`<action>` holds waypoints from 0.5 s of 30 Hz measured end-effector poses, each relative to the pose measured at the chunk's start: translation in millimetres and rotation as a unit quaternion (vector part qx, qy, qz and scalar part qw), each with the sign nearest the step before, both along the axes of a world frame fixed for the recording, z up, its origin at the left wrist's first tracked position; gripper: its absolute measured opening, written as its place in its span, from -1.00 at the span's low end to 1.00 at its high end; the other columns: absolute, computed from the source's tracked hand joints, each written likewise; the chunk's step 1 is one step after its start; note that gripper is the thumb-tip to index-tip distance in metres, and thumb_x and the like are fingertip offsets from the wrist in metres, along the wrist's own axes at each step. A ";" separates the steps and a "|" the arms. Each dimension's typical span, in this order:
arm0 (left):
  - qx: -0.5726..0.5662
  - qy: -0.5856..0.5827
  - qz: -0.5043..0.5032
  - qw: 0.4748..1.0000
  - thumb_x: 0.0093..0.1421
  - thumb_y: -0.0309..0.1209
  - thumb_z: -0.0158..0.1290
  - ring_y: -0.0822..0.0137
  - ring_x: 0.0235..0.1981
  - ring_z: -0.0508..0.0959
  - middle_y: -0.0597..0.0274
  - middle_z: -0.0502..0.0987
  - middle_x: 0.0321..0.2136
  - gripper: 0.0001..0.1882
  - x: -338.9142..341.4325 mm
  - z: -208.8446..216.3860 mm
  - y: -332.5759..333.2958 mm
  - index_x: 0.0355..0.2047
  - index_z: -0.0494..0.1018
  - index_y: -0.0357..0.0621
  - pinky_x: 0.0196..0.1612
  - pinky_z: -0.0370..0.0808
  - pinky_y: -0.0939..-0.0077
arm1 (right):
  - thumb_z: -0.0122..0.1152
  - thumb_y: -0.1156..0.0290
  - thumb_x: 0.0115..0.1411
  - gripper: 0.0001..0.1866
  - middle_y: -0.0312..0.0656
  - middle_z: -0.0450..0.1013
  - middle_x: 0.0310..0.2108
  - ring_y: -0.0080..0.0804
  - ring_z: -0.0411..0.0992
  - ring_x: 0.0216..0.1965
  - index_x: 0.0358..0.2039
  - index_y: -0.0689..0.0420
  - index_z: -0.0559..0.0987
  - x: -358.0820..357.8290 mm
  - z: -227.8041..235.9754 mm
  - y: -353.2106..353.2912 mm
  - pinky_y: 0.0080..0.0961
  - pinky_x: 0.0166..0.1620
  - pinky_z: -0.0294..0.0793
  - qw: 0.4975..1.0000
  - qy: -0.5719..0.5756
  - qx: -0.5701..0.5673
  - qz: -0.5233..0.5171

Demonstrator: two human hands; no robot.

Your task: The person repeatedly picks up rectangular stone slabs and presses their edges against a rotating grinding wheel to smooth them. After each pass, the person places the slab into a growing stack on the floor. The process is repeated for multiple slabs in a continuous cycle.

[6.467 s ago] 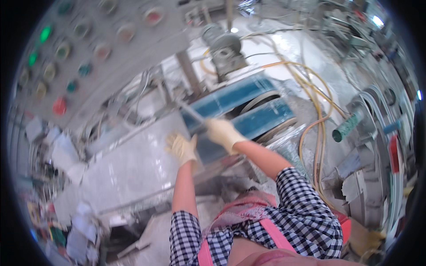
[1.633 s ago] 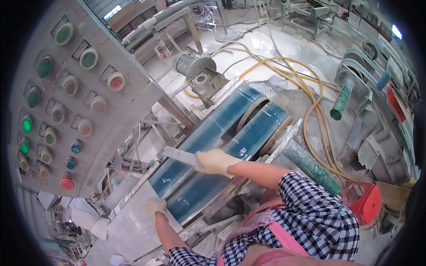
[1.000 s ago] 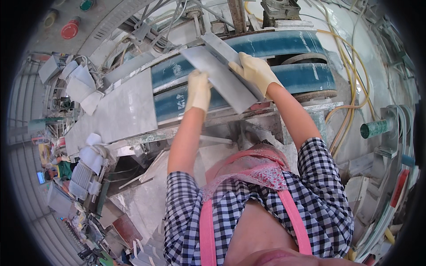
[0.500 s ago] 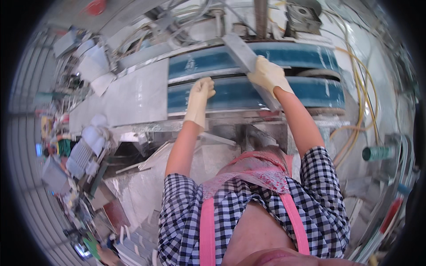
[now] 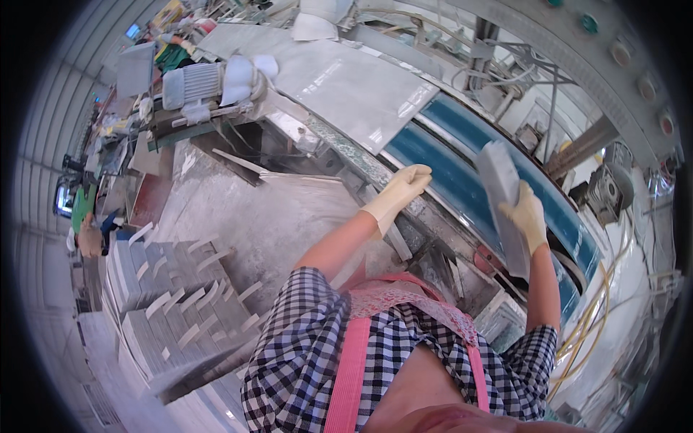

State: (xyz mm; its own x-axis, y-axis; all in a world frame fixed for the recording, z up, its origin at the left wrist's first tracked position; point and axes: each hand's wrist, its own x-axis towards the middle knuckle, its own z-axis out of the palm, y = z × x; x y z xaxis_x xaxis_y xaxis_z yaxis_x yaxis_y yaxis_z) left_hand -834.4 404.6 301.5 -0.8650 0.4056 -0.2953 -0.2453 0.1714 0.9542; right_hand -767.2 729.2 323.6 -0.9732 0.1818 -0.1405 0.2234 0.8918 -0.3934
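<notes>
My right hand [image 5: 527,215], in a cream rubber glove, grips a long, pale grey rectangular slab [image 5: 503,195] by its right side. The slab lies crosswise over two blue belts [image 5: 451,173] of a machine, its near end reaching over the frame's near edge. My left hand [image 5: 406,193], gloved alike, is closed with its fingers curled together at the near edge of the belts. Nothing shows in it, and it is apart from the slab.
A light grey flat panel [image 5: 346,83] adjoins the belts at the left. Stacked grey slabs with pale strips between them [image 5: 180,310] stand at lower left. A motor [image 5: 193,86] sits beyond them. Yellow hoses [image 5: 588,328] hang at right; a control panel [image 5: 617,79] is at top right.
The view has swung left, bringing the stacked slabs into sight. My right hand still holds the grey slab across the belts. My left hand has come back to the near edge of the belts.
</notes>
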 end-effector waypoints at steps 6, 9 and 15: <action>0.129 0.053 -0.067 0.988 0.28 -0.12 0.20 0.02 0.45 0.10 -0.19 0.14 0.38 -0.18 20.1 37.2 26.2 0.41 0.09 -0.14 0.43 0.14 0.17 | 0.44 0.11 -0.07 -0.08 0.27 0.48 -0.01 0.23 0.49 -0.02 0.26 0.24 0.30 26.1 16.0 -15.8 -0.07 0.05 0.48 0.989 -0.045 0.008 0.137; 0.025 0.216 -0.174 0.960 0.32 -0.07 0.10 0.10 0.45 0.09 -0.05 0.09 0.42 -0.25 14.3 48.9 38.0 0.42 0.09 0.04 0.44 0.10 0.33 | 0.44 0.12 -0.06 -0.03 0.22 0.47 0.03 0.19 0.48 0.02 0.32 0.21 0.25 28.5 29.4 -31.8 -0.05 0.05 0.48 0.992 -0.051 0.018 0.115; 0.007 0.049 -0.169 0.984 0.31 0.22 -0.08 0.25 0.41 0.17 0.22 0.14 0.43 -0.19 11.6 45.7 49.7 0.43 0.10 0.09 0.38 0.12 0.46 | 0.49 0.44 -0.13 0.03 0.12 0.34 0.25 0.05 0.30 0.28 0.39 0.19 0.20 103.9 56.1 -28.7 -0.20 0.32 0.26 0.987 0.147 0.044 0.051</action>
